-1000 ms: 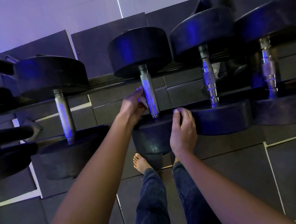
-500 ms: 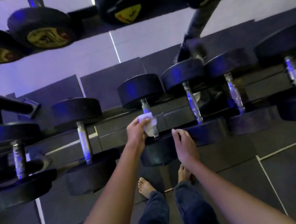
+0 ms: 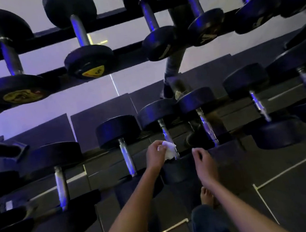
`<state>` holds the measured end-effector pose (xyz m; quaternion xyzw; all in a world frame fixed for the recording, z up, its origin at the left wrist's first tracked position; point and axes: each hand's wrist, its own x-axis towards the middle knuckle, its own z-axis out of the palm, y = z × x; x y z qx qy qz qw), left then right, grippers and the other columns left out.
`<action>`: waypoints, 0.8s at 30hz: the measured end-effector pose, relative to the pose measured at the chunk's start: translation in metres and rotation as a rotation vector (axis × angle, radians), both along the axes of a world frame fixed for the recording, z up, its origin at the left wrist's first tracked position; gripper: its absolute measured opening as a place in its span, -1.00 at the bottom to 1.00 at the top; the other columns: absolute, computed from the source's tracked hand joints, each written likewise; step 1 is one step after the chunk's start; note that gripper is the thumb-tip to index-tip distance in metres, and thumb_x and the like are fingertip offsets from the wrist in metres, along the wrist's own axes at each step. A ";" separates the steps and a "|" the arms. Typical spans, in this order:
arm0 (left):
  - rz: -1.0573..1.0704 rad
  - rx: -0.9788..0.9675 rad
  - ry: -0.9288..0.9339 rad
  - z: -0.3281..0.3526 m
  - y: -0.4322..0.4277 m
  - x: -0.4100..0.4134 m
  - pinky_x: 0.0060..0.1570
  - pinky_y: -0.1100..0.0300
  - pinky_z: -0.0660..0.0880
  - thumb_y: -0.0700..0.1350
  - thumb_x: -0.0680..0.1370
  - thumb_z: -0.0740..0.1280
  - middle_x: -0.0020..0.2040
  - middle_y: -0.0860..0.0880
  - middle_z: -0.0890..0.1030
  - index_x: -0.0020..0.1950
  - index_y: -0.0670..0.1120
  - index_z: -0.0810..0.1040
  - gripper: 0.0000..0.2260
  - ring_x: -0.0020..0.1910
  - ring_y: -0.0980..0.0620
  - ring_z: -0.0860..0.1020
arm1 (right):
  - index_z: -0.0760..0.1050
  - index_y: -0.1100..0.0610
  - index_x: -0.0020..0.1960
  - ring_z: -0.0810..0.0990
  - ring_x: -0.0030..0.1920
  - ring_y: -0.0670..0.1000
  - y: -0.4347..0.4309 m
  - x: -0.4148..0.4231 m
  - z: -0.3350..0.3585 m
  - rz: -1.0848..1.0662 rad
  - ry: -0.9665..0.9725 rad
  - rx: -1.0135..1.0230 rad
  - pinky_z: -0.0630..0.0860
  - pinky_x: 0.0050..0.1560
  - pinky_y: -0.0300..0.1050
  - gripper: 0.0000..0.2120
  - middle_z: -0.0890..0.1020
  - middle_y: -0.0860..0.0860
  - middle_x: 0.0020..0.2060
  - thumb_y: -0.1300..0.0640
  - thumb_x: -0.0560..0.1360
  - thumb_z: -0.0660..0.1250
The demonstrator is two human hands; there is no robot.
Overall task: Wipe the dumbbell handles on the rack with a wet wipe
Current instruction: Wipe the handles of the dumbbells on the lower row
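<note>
The wet wipe (image 3: 168,150) between the fingers (image 3: 160,147) of my left hand (image 3: 154,155) is white, soft and crumpled. It is matt, like thin cloth or paper; I cannot tell which. The handle (image 3: 166,133) it touches is bare metal, shiny enough to throw back the blue light in a bright streak. The dumbbell heads (image 3: 118,130) look like black rubber, matt with a faint sheen along their rims. Some upper ones carry glossy yellow labels (image 3: 92,72). The rack rails (image 3: 116,22) are black and dull. The floor tiles (image 3: 298,195) are dark, matt and smooth. My trousers (image 3: 207,223) are blue denim.
</note>
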<state>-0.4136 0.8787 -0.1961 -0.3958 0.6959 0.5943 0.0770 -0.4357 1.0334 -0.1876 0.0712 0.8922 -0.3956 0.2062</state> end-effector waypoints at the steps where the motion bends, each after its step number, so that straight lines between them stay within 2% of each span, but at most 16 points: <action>1: -0.071 -0.061 -0.013 -0.007 0.004 -0.008 -0.25 0.27 0.37 -0.25 0.51 0.30 -0.19 -0.06 0.60 -0.08 -0.12 0.62 -0.89 -0.19 0.08 0.50 | 0.53 0.17 0.08 0.54 0.09 0.12 0.003 -0.007 -0.011 0.014 -0.003 0.005 0.32 -0.03 -0.20 -0.75 0.59 0.11 0.05 0.05 0.60 0.15; 4: -0.242 -0.163 -0.089 -0.036 0.013 -0.029 -0.29 0.42 0.34 -0.19 0.50 0.37 -0.09 -0.02 0.64 0.06 -0.11 0.65 -0.83 -0.10 0.12 0.54 | 0.49 0.22 0.20 0.50 0.17 0.11 0.008 -0.024 -0.043 0.098 -0.021 0.001 0.31 0.07 -0.20 -0.70 0.55 0.14 0.15 0.08 0.61 0.12; 6: -0.416 -0.236 -0.127 -0.053 0.013 -0.039 -0.26 0.44 0.39 -0.11 0.49 0.38 -0.07 -0.04 0.66 0.05 -0.04 0.66 -0.84 -0.10 0.11 0.57 | 0.47 0.22 0.23 0.49 0.21 0.12 0.011 -0.026 -0.061 0.168 0.003 0.029 0.31 0.12 -0.15 -0.66 0.54 0.11 0.19 0.04 0.62 0.09; 7: -0.523 -0.323 -0.106 -0.060 0.012 -0.041 -0.17 0.35 0.45 -0.06 0.49 0.37 -0.05 -0.03 0.65 0.04 -0.01 0.65 -0.84 -0.07 0.08 0.58 | 0.47 0.21 0.23 0.49 0.22 0.12 0.013 -0.023 -0.068 0.191 0.037 0.034 0.32 0.14 -0.16 -0.61 0.54 0.10 0.20 -0.03 0.61 0.06; 9: -0.732 -0.558 0.012 -0.072 0.012 -0.040 -0.06 0.14 0.50 -0.01 0.51 0.32 0.03 -0.02 0.57 0.09 -0.02 0.59 -0.80 0.06 0.03 0.50 | 0.46 0.23 0.26 0.46 0.26 0.08 0.015 -0.015 -0.076 0.158 0.086 -0.048 0.27 0.21 -0.32 -0.44 0.52 0.10 0.25 -0.15 0.56 -0.04; 11: -0.869 -0.795 0.130 -0.074 0.012 -0.039 -0.15 0.12 0.50 -0.01 0.53 0.25 0.05 -0.04 0.49 0.10 -0.04 0.52 -0.80 0.09 0.04 0.39 | 0.44 0.25 0.30 0.39 0.30 0.00 0.016 -0.008 -0.084 0.105 0.126 -0.140 0.13 0.26 -0.50 -0.37 0.48 0.12 0.29 -0.20 0.56 -0.07; 12: -0.949 -0.862 0.197 -0.073 0.010 -0.039 -0.20 0.16 0.50 0.00 0.53 0.20 0.03 -0.03 0.49 0.06 -0.02 0.52 -0.81 0.08 0.05 0.38 | 0.44 0.27 0.29 0.38 0.29 -0.02 0.016 -0.006 -0.087 0.087 0.158 -0.158 0.11 0.27 -0.52 -0.37 0.49 0.14 0.28 -0.19 0.58 -0.09; 14: -1.131 -0.831 0.299 -0.075 0.002 -0.036 -0.10 0.23 0.49 -0.01 0.53 0.14 0.02 0.01 0.55 -0.03 -0.01 0.56 -0.78 0.06 0.04 0.47 | 0.47 0.28 0.26 0.39 0.28 -0.01 0.016 -0.006 -0.093 0.078 0.177 -0.170 0.16 0.30 -0.44 -0.41 0.51 0.15 0.26 -0.13 0.60 -0.08; 17: -1.259 -0.832 0.378 -0.079 -0.011 -0.029 0.09 0.25 0.42 -0.06 0.55 0.13 0.09 0.00 0.60 0.04 -0.03 0.62 -0.73 0.04 -0.01 0.58 | 0.47 0.27 0.25 0.43 0.28 0.06 0.016 -0.005 -0.093 0.087 0.165 -0.171 0.25 0.30 -0.24 -0.47 0.51 0.14 0.25 -0.08 0.60 -0.06; 19: -1.294 -0.828 0.376 -0.077 -0.015 -0.029 0.05 0.21 0.51 -0.07 0.55 0.12 0.11 0.00 0.61 0.07 -0.04 0.63 -0.70 0.04 -0.04 0.58 | 0.48 0.27 0.24 0.44 0.28 0.09 0.017 -0.005 -0.093 0.077 0.172 -0.176 0.27 0.29 -0.20 -0.42 0.52 0.14 0.24 -0.12 0.61 -0.09; 21: -1.337 -0.842 0.392 -0.077 -0.013 -0.036 -0.03 0.21 0.54 -0.08 0.53 0.12 0.06 0.01 0.62 -0.01 -0.02 0.65 -0.70 0.01 -0.04 0.58 | 0.48 0.28 0.22 0.45 0.27 0.09 0.015 -0.006 -0.092 0.068 0.177 -0.183 0.28 0.29 -0.19 -0.40 0.53 0.15 0.23 -0.13 0.61 -0.11; 23: -1.423 -0.907 0.317 -0.075 -0.004 -0.053 -0.04 0.16 0.48 -0.10 0.51 0.12 -0.07 0.00 0.62 -0.16 -0.02 0.61 -0.75 -0.02 -0.05 0.58 | 0.49 0.29 0.22 0.44 0.26 0.07 0.014 -0.006 -0.091 0.066 0.178 -0.187 0.27 0.29 -0.21 -0.40 0.53 0.16 0.22 -0.13 0.61 -0.11; 24: -1.505 -0.937 0.219 -0.071 0.003 -0.066 0.00 0.13 0.42 -0.11 0.52 0.14 -0.07 -0.02 0.60 -0.15 -0.02 0.58 -0.77 0.02 -0.07 0.55 | 0.48 0.29 0.22 0.44 0.27 0.07 0.014 -0.007 -0.090 0.064 0.171 -0.183 0.26 0.29 -0.24 -0.44 0.53 0.16 0.23 -0.10 0.61 -0.07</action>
